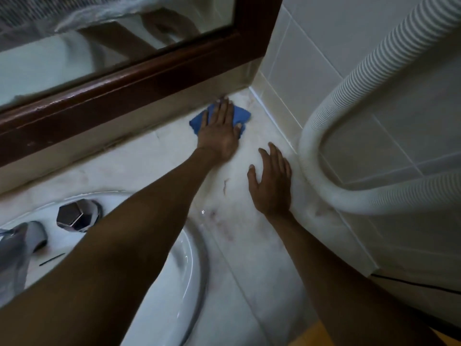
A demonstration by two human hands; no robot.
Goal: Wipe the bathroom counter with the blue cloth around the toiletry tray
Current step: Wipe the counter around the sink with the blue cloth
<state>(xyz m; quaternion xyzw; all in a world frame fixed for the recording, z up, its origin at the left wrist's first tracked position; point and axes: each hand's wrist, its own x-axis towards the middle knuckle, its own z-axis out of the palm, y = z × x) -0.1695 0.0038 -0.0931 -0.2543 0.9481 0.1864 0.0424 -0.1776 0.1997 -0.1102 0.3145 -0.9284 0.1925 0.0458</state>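
the blue cloth (240,116) lies crumpled and flattened on the pale marbled surface (252,236), in its far corner just below the mirror frame (139,81), pressed under a flat hand (219,131). the surface shows faint reddish stains.

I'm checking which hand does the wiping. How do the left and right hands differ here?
The left hand lies flat on the blue cloth, far back by the wooden mirror frame; the right hand rests bare on the counter, nearer the person and beside the white ribbed hose. Both are palm down, fingers extended, holding nothing.
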